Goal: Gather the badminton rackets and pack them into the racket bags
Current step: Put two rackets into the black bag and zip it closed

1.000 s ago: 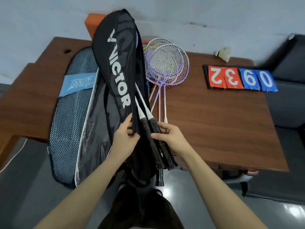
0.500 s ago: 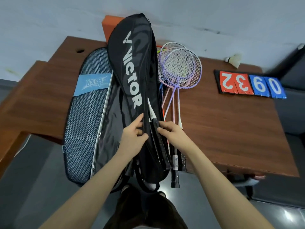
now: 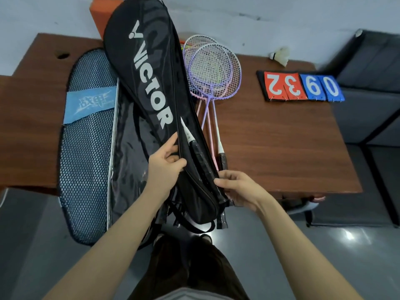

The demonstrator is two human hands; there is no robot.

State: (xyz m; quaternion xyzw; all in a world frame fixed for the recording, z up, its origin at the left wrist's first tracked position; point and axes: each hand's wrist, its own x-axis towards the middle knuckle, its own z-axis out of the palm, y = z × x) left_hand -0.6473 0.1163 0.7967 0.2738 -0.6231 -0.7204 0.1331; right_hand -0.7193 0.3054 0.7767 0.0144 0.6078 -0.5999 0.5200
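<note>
A black VICTOR racket bag (image 3: 149, 83) lies lengthwise on the brown table (image 3: 281, 148), its lower end hanging over the front edge. My left hand (image 3: 165, 163) pinches the bag's upper flap beside the open side seam. A racket with a white cone and black grip (image 3: 194, 148) lies inside the opening. My right hand (image 3: 238, 189) grips the bag's lower right edge. Purple and pink rackets (image 3: 213, 70) lie on the table just right of the bag, heads stacked, handles toward me. A blue mesh racket bag (image 3: 86, 148) lies at the left, partly under the black one.
A red and blue flip scoreboard (image 3: 300, 86) reading 2 3 9 0 lies at the table's right. A white shuttlecock (image 3: 280, 55) rests at the back right. An orange box (image 3: 97, 9) stands behind the bag. A dark sofa (image 3: 372, 83) flanks the table's right side.
The black-grip rackets have slid farther into the black bag, their handles now mostly inside. My right hand has moved from the handles down to the bag's lower right edge.
</note>
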